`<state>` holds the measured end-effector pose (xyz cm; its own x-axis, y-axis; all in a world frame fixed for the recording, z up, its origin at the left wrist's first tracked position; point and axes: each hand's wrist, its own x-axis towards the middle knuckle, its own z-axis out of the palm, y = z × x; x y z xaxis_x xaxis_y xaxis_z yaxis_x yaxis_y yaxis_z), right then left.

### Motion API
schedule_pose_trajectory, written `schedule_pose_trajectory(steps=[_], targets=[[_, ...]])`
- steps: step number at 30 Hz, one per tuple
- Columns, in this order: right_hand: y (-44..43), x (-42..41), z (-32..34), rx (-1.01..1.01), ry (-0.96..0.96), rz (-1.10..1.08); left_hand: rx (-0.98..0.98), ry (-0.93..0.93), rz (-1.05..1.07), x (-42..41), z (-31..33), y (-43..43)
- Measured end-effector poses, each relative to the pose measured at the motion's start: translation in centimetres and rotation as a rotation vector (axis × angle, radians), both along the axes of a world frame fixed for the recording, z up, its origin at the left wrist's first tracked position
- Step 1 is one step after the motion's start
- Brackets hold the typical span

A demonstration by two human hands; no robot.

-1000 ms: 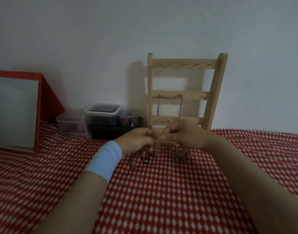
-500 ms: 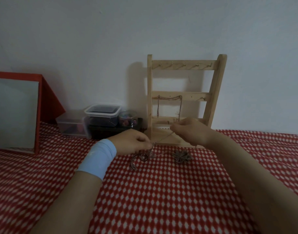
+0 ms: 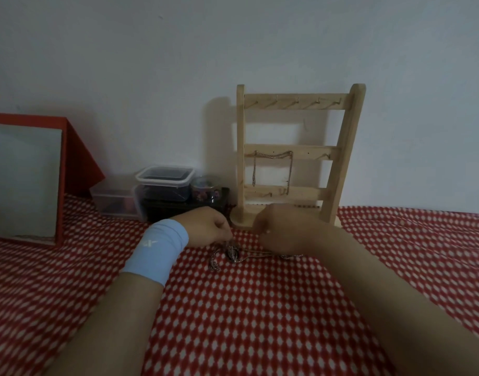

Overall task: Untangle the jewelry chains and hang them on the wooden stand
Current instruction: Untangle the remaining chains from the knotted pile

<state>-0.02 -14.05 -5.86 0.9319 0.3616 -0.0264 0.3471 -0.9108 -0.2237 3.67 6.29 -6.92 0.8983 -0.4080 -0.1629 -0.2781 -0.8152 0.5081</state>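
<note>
The left hand (image 3: 206, 226) pinches the tangled silvery metal chains (image 3: 231, 255), whose strand runs toward three o'clock under the curled right hand (image 3: 284, 232), its grip hidden.

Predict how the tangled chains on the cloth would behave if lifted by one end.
Probably floppy: the tangled chains lie in loose curls, and the hung chain sags between pegs on the wooden stand. Likely to rise as one clump, since strands cross. Probably light, the links look thin.
</note>
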Motion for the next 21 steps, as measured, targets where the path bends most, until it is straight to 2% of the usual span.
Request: schedule_pose_trajectory(steps=[3, 8, 11, 15, 16, 19, 21], targets=[[1.3, -0.1, -1.6, 0.069, 0.102, 0.072, -0.101, 0.034, -0.007, -0.3, 0.1, -0.3], [0.0, 0.7, -2.0, 0.094, 0.095, 0.062, -0.287, 0.078, 0.045, -0.4, 0.0, 0.0], [-0.8, 0.9, -1.4, 0.103, 0.094, 0.082, -0.321, 0.058, 0.081, -0.6, 0.0, -0.2], [-1.3, 1.1, -1.4, 0.127, 0.138, 0.076, -0.516, 0.237, 0.158, -0.8, 0.0, 0.0], [-1.2, 1.0, -1.3, 0.113, 0.137, 0.080, -0.482, 0.221, 0.171, -1.0, 0.3, 0.3], [-1.4, 0.8, -0.9, 0.014, 0.102, 0.078, -0.192, 0.013, 0.112, -1.6, 0.9, 1.1], [-1.6, 0.7, -0.6, -0.048, 0.086, 0.039, -0.170, -0.033, 0.110, -1.8, 0.9, 1.9]])
